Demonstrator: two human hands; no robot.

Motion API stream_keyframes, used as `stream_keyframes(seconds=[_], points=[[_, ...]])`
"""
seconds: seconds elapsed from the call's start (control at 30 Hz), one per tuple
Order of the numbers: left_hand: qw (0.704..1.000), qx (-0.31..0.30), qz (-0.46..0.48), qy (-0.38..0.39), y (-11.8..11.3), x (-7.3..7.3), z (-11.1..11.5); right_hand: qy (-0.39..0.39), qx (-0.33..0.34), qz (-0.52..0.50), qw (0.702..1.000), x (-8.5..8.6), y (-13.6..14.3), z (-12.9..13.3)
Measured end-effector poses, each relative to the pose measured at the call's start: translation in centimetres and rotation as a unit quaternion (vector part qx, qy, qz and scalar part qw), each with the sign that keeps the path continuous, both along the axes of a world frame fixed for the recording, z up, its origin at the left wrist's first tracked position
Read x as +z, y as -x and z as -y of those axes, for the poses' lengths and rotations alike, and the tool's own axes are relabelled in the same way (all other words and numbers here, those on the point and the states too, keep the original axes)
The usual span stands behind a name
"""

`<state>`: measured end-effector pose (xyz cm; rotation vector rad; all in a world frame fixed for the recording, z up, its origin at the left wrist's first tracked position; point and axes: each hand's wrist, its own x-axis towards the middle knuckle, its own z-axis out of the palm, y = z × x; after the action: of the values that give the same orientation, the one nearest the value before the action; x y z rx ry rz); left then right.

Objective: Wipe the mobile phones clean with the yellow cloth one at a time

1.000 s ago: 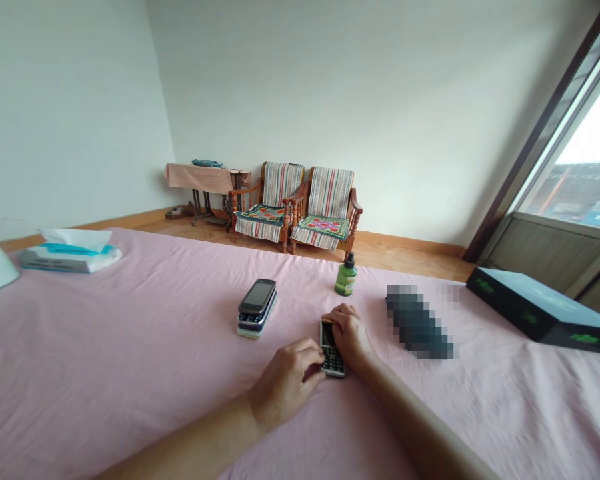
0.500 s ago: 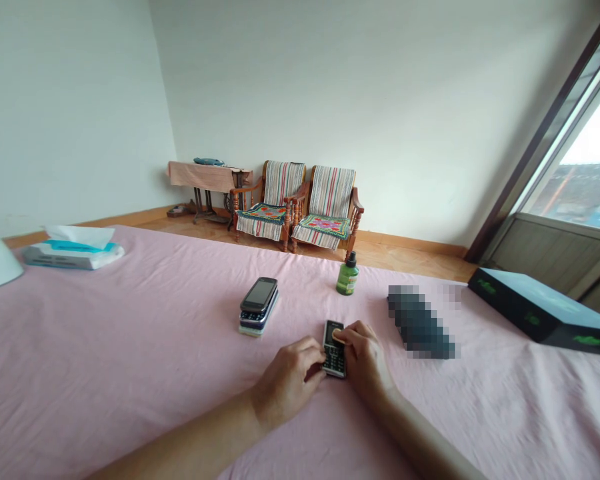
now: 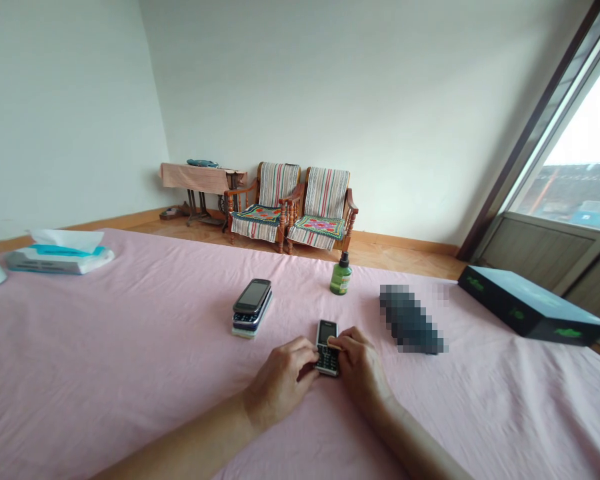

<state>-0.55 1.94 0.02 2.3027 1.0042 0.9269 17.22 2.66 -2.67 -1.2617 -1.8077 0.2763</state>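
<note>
A black keypad mobile phone [image 3: 327, 363] with a silver edge lies face up on the pink cloth, its screen end pointing away from me. My left hand [image 3: 291, 368] is closed at the phone's left edge, fingertips against its side. Between the fingers of my right hand [image 3: 363, 363] is a small, flat beige pad [image 3: 331, 341], which rests on the phone's face around the lower screen and upper keys. Part of the keypad's right side is hidden by those fingers. Left of the phone sits a stack of several phones [image 3: 253, 297], a dark touchscreen one on top.
Behind the phone stands a green bottle [image 3: 341, 277] with a black cap. A dark, pixelated object [image 3: 411, 321] lies to the right, and a black box [image 3: 530, 303] with green marks beyond it. A tissue pack [image 3: 60, 257] is at far left on the pink cloth [image 3: 155, 333].
The beige pad in my right hand has slid down the phone, from the screen toward the keys. My left hand stays at the phone's edge. The whole view has shifted slightly.
</note>
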Motion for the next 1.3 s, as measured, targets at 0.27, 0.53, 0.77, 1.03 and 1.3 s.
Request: stream_keyframes(seconds=[0.27,0.53,0.77,1.03,1.3], points=[[1.000,-0.017,-0.005,-0.003,0.1,0.1,0.0,-0.002,0.003,0.054,0.999,0.5,0.0,1.1],[1.000,-0.027,-0.015,0.001,0.1,-0.1,0.1,-0.008,0.022,0.059,0.998,1.1,0.9,0.5],[1.000,-0.024,-0.018,-0.003,0.1,-0.2,0.0,-0.015,-0.004,0.052,0.999,1.3,0.4,0.2],[0.999,-0.028,-0.019,-0.001,0.1,-0.1,0.1,0.012,0.006,0.052,0.999,1.3,0.8,0.2],[0.999,-0.026,-0.019,0.000,0.1,-0.2,0.1,0.010,0.011,0.046,0.999,1.3,0.9,0.1]])
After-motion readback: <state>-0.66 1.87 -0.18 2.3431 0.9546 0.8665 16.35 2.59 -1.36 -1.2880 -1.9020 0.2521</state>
